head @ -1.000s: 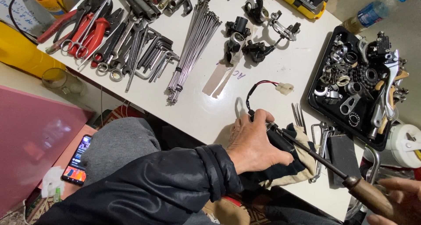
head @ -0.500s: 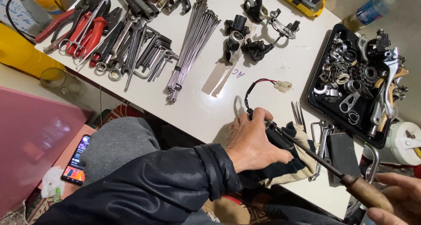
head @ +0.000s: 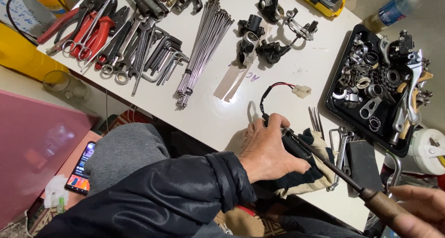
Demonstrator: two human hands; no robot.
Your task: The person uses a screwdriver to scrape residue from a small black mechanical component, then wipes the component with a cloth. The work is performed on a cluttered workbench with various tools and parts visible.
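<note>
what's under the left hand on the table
The left hand grips a black part with a red-and-black wire, resting on a dark and beige cloth. The palm covers most of the part.

The person's arms, hands and clothing, seen from the head camera

The left hand (head: 266, 150) is bare, with no glove, ring or watch showing; its arm wears a black, slightly glossy jacket sleeve (head: 153, 205), deeply creased, ending in a gathered cuff (head: 229, 180) at the wrist. The right hand (head: 419, 208), at 4 o'clock in the view, is bare too and cut off by the edge. Grey trousers (head: 125, 154) cover the knee at 8 o'clock
</note>
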